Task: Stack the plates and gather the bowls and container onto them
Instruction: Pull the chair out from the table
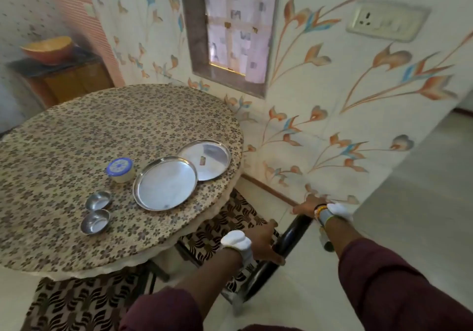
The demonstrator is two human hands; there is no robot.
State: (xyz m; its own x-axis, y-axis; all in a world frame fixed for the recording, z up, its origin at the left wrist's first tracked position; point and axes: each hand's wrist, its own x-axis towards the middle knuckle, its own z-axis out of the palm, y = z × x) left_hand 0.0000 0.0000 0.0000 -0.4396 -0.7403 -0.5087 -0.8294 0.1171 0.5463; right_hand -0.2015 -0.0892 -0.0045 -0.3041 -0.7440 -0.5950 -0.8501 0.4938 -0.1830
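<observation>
Two steel plates lie side by side on the round table (64,131): the near plate (165,182) and the far plate (207,159) by the table's right edge, slightly overlapped by the near one. A small container with a blue lid (120,169) stands left of the near plate. Two small steel bowls (98,199) (95,221) sit in front of it. My left hand (265,243) and my right hand (308,204) both grip the black top rail of a chair (289,238), to the right of the table and away from the dishes.
The chair has a patterned brown seat (230,218) tucked partly under the table. A floral wall with a window (235,31) stands behind. A wooden cabinet with an orange bowl (48,48) is at the back left. Pale tiled floor (409,190) lies to the right.
</observation>
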